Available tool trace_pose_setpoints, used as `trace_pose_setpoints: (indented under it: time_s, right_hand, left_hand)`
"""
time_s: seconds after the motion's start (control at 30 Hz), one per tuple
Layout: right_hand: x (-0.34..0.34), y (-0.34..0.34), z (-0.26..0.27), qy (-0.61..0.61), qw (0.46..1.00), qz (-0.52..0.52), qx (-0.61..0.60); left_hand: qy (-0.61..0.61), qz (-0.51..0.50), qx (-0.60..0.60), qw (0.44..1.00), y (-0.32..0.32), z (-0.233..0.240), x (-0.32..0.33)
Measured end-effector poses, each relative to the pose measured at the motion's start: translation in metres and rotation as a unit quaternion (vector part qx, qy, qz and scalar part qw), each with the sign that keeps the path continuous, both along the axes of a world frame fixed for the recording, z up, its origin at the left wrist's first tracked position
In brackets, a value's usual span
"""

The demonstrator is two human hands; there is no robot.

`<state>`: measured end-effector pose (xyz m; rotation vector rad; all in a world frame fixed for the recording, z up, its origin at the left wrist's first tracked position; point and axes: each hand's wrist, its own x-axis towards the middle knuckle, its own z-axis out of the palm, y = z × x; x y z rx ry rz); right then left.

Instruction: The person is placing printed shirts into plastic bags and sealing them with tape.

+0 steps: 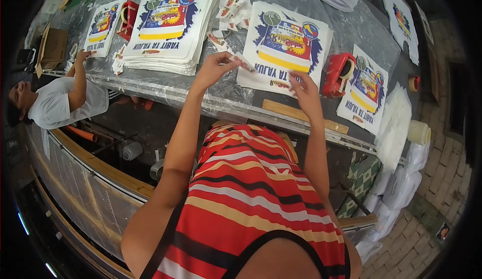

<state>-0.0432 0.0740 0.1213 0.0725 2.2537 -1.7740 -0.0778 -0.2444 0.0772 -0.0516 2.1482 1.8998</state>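
Observation:
My left hand (215,70) pinches a small printed white strip (246,65) between thumb and fingertips. That strip hangs over the left edge of a stack of white sheets (263,34) with a colourful print, which faces away from me. Over the lower right part of the same stack is my right hand (307,92), its fingers bent and a little apart, with nothing visible in them. Beside the stack on the right stands a red tape dispenser (337,77) with a roll of tape. Loose printed strips (234,7) lie in a heap beyond my left hand.
A taller stack of printed sheets (165,23) is at left, with another red dispenser (129,19) beside it. A wooden bar (305,116) lies along the table's front edge. More sheets (363,88) are at right. A person (60,100) works at the far left.

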Motion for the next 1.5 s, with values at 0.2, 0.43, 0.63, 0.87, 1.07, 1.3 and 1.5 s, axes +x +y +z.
trace_pose_setpoints:
  time_s: [0.2, 0.43, 0.63, 0.87, 1.07, 1.3, 1.5]
  right_hand:
    - [-0.043, -0.058, 0.005, 0.122, 0.967, 0.196, 0.106]
    - [-0.046, -0.021, -0.008, -0.038, 0.985, -0.084, -0.148]
    - [-0.019, 0.031, -0.064, -0.072, 0.989, -0.126, -0.005]
    - [-0.007, 0.046, -0.117, -0.085, 0.984, -0.136, 0.083]
    - [-0.006, 0.044, -0.127, -0.119, 0.982, -0.139, 0.048]
    - [0.002, 0.030, -0.141, -0.114, 0.979, -0.154, 0.069]
    - [0.003, 0.033, -0.147, -0.084, 0.980, -0.142, 0.111]
  left_hand:
    - [0.045, -0.140, -0.062, 0.987, 0.047, 0.023, 0.003]
    - [-0.087, -0.139, 0.045, 0.985, 0.092, -0.008, -0.005]
    - [-0.057, -0.158, -0.064, 0.984, 0.110, -0.047, -0.005]
    - [-0.015, -0.138, -0.208, 0.968, 0.115, -0.079, -0.004]
    - [0.014, -0.105, -0.242, 0.964, 0.111, -0.076, -0.003]
    - [0.026, -0.090, -0.297, 0.950, 0.122, -0.071, 0.006]
    - [0.035, -0.080, -0.300, 0.950, 0.122, -0.076, 0.006]
